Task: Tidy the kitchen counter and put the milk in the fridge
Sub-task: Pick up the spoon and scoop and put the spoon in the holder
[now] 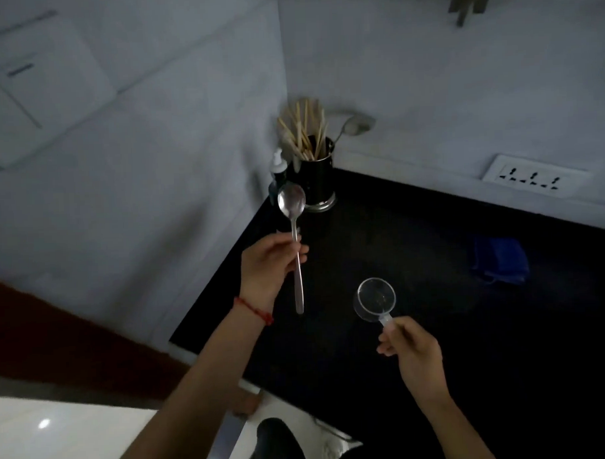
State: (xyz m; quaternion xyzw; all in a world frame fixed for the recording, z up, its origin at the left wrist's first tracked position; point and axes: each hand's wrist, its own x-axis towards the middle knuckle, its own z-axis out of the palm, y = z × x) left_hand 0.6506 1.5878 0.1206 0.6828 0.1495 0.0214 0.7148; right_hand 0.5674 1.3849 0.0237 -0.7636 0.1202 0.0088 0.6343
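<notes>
Left hand (266, 265) grips a steel spoon (294, 226) mid-handle, bowl up, near the utensil holder (315, 180) in the counter (414, 232) corner. Right hand (409, 345) pinches a clear scoop (375, 299) by its handle. Milk not in view. Suggest: lower spoon handle-first, avoiding the wooden sticks (302, 129).

Over the black counter (414, 232) the left hand (266, 265) pinches a metal spoon (292, 209) upright, bowl up; the right hand (413, 354) holds a clear plastic scoop (376, 299) by its handle. A utensil holder (315, 180) with wooden sticks stands in the corner, a blue cloth (501, 261) lies well apart at right
</notes>
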